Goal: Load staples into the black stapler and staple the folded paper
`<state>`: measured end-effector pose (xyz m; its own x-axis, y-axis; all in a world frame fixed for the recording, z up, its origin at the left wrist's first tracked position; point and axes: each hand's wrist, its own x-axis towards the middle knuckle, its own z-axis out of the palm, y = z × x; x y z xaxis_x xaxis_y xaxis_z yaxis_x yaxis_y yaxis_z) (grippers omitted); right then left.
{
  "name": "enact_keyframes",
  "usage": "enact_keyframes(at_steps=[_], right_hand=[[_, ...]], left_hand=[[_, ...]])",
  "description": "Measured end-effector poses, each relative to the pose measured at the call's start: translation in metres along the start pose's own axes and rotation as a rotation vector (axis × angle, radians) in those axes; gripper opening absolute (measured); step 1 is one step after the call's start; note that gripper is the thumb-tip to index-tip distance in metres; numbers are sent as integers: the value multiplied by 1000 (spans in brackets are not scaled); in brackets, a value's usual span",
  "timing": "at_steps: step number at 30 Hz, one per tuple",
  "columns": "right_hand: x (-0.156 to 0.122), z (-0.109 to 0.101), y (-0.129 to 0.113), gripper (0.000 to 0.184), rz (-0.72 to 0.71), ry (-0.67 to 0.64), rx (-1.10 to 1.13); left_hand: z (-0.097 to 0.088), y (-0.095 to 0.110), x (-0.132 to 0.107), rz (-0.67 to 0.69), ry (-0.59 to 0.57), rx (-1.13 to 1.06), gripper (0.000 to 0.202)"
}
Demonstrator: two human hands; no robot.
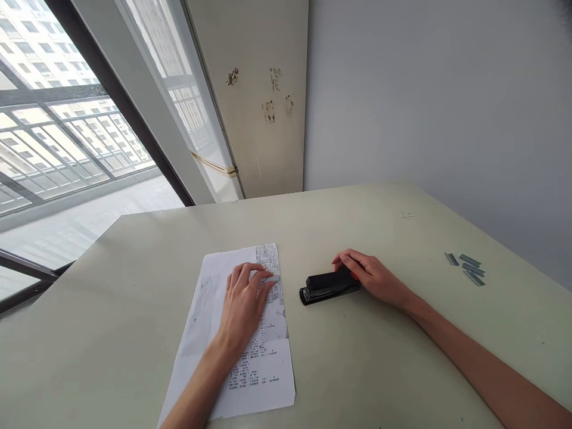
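Observation:
My left hand (243,298) rests on printed white paper (263,393), its fingers stretched out and apart. A small pale grey patch shows between thumb and forefinger; I cannot make out whether it is a separate piece. Just right of the sheet lies a black stapler (328,284), its front end pointing toward the paper without touching it. Fingers of my right hand (369,275) wrap round the stapler's rear end, where a bit of red shows.
Several grey staple strips (472,269) lie on the right side of the pale table (379,369). Behind it stand a grey wall (424,107) and a stained door panel (263,119). A window (67,119) is at the left.

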<state>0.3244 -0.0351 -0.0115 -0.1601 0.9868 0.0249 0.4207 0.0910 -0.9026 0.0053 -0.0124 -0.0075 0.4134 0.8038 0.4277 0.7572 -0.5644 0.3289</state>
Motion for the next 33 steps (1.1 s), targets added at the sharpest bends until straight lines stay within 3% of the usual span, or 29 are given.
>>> enact_keyframes(at_steps=[3,9,12,18,33], right_hand=[[0,0,-1,47,4,2,-15],[1,-2,1,47,-7,8,33],[2,-3,0,48,-6,8,78],[3,0,1,47,2,17,60],[4,0,2,49,-2,29,36]], left_hand=[[-2,6,0,-6,9,-29,21],[-3,38,8,97,-184,-238,24],[3,48,12,110,-209,-231,23],[13,50,15,111,-159,-209,9],[6,47,14,128,-168,-204,8]])
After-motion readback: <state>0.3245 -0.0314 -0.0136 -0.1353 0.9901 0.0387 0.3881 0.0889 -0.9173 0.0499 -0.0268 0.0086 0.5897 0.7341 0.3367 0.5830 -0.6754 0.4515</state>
